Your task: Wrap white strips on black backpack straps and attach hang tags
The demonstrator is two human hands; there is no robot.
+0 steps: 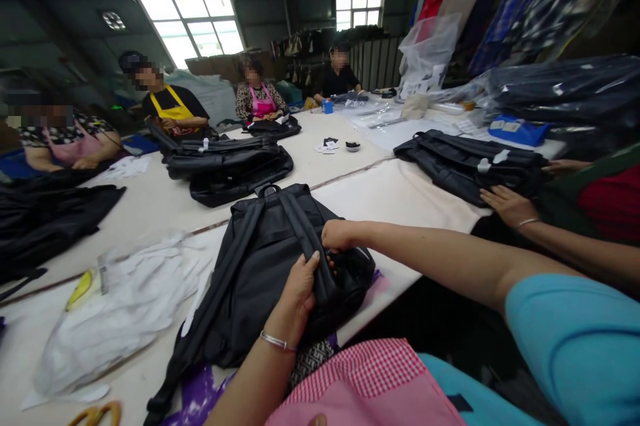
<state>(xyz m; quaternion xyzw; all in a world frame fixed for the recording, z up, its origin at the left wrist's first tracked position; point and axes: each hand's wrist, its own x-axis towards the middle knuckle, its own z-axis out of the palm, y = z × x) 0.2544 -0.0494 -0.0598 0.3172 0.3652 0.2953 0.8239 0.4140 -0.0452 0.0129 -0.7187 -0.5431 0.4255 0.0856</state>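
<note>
A black backpack (255, 259) lies on the pale table just in front of me, its back panel and two shoulder straps facing up. My left hand (299, 289) is wrapped round the lower part of the right-hand shoulder strap (300, 223), thumb on top. Beside that strap, just above my left hand, my right hand (339, 236) is closed in a fist. Whatever its fingers grip is hidden from view. Purple plastic (200, 393) shows under the near side of the backpack.
A clear bag of white pieces (125, 313) and yellow-handled scissors (97, 415) lie at left. More black backpacks (230, 163) rest across the table. At right, a co-worker's hand (510, 205) presses another backpack (465, 163). Several people sit along the far side.
</note>
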